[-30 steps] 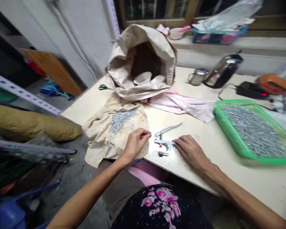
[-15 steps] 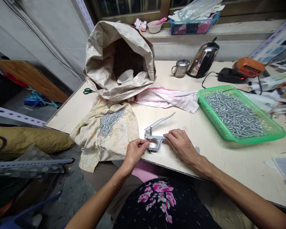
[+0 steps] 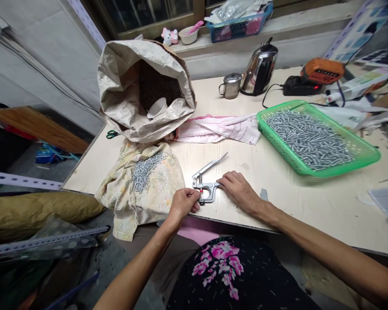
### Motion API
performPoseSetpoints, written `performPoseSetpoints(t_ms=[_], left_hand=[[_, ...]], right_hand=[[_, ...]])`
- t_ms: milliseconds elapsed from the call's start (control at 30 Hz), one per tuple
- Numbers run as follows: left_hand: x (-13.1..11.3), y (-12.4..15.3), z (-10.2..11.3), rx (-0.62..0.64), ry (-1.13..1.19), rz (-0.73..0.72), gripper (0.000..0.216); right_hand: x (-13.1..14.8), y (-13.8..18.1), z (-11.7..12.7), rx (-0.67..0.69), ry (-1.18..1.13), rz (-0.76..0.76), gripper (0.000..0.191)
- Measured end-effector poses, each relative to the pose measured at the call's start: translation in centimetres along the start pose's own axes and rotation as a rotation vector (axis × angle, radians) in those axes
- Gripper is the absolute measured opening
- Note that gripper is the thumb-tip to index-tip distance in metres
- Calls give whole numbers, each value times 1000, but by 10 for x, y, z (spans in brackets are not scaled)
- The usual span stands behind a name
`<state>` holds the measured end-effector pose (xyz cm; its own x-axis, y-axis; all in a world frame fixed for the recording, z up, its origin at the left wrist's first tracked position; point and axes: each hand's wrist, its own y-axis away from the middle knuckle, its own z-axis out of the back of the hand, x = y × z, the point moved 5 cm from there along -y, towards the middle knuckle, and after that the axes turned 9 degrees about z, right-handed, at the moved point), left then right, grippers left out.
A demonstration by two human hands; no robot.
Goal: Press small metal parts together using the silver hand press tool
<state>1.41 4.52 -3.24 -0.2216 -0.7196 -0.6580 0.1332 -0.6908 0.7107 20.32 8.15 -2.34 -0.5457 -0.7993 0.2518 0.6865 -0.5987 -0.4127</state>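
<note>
Near the table's front edge lie grey hand pliers (image 3: 210, 186) of the snap-press kind, with a spring, a red part at the jaw and the long lever raised. At the jaw, my left hand (image 3: 183, 204) has thumb and forefinger pinched together; whatever is between them is too small to make out. My right hand (image 3: 239, 189) rests on the table, its fingers closed on the right end of the pliers' frame. Left of the pliers, a pile of small metal pins (image 3: 145, 172) lies on a yellowish patterned cloth (image 3: 161, 191).
A green basket (image 3: 280, 157) full of similar metal pieces stands at the right. Behind the cloth sits a large open sack (image 3: 116, 82) with a white bowl (image 3: 157, 108) inside. A pink-white towel (image 3: 220, 129), steel mug (image 3: 231, 86) and kettle (image 3: 260, 69) are further back.
The camera view has turned, so the sack and basket appear further left. My hands stay at the pliers, and the lever is still raised.
</note>
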Motion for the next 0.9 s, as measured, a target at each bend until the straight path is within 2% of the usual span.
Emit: performPoseSetpoints(t_ms=[233, 367, 533, 900], left_hand=[[-7, -2, 3, 22, -101, 77, 28], [-10, 1, 0, 34, -96, 88, 26], [-8, 3, -3, -17, -83, 94, 23], [6, 12, -6, -150, 180, -32, 44]], right_hand=[[-5, 0, -8, -18, -77, -36, 18], [-7, 1, -8, 27, -47, -42, 17], [-8, 1, -5, 86, -71, -50, 20], [-7, 3, -6, 39, -37, -2, 20]])
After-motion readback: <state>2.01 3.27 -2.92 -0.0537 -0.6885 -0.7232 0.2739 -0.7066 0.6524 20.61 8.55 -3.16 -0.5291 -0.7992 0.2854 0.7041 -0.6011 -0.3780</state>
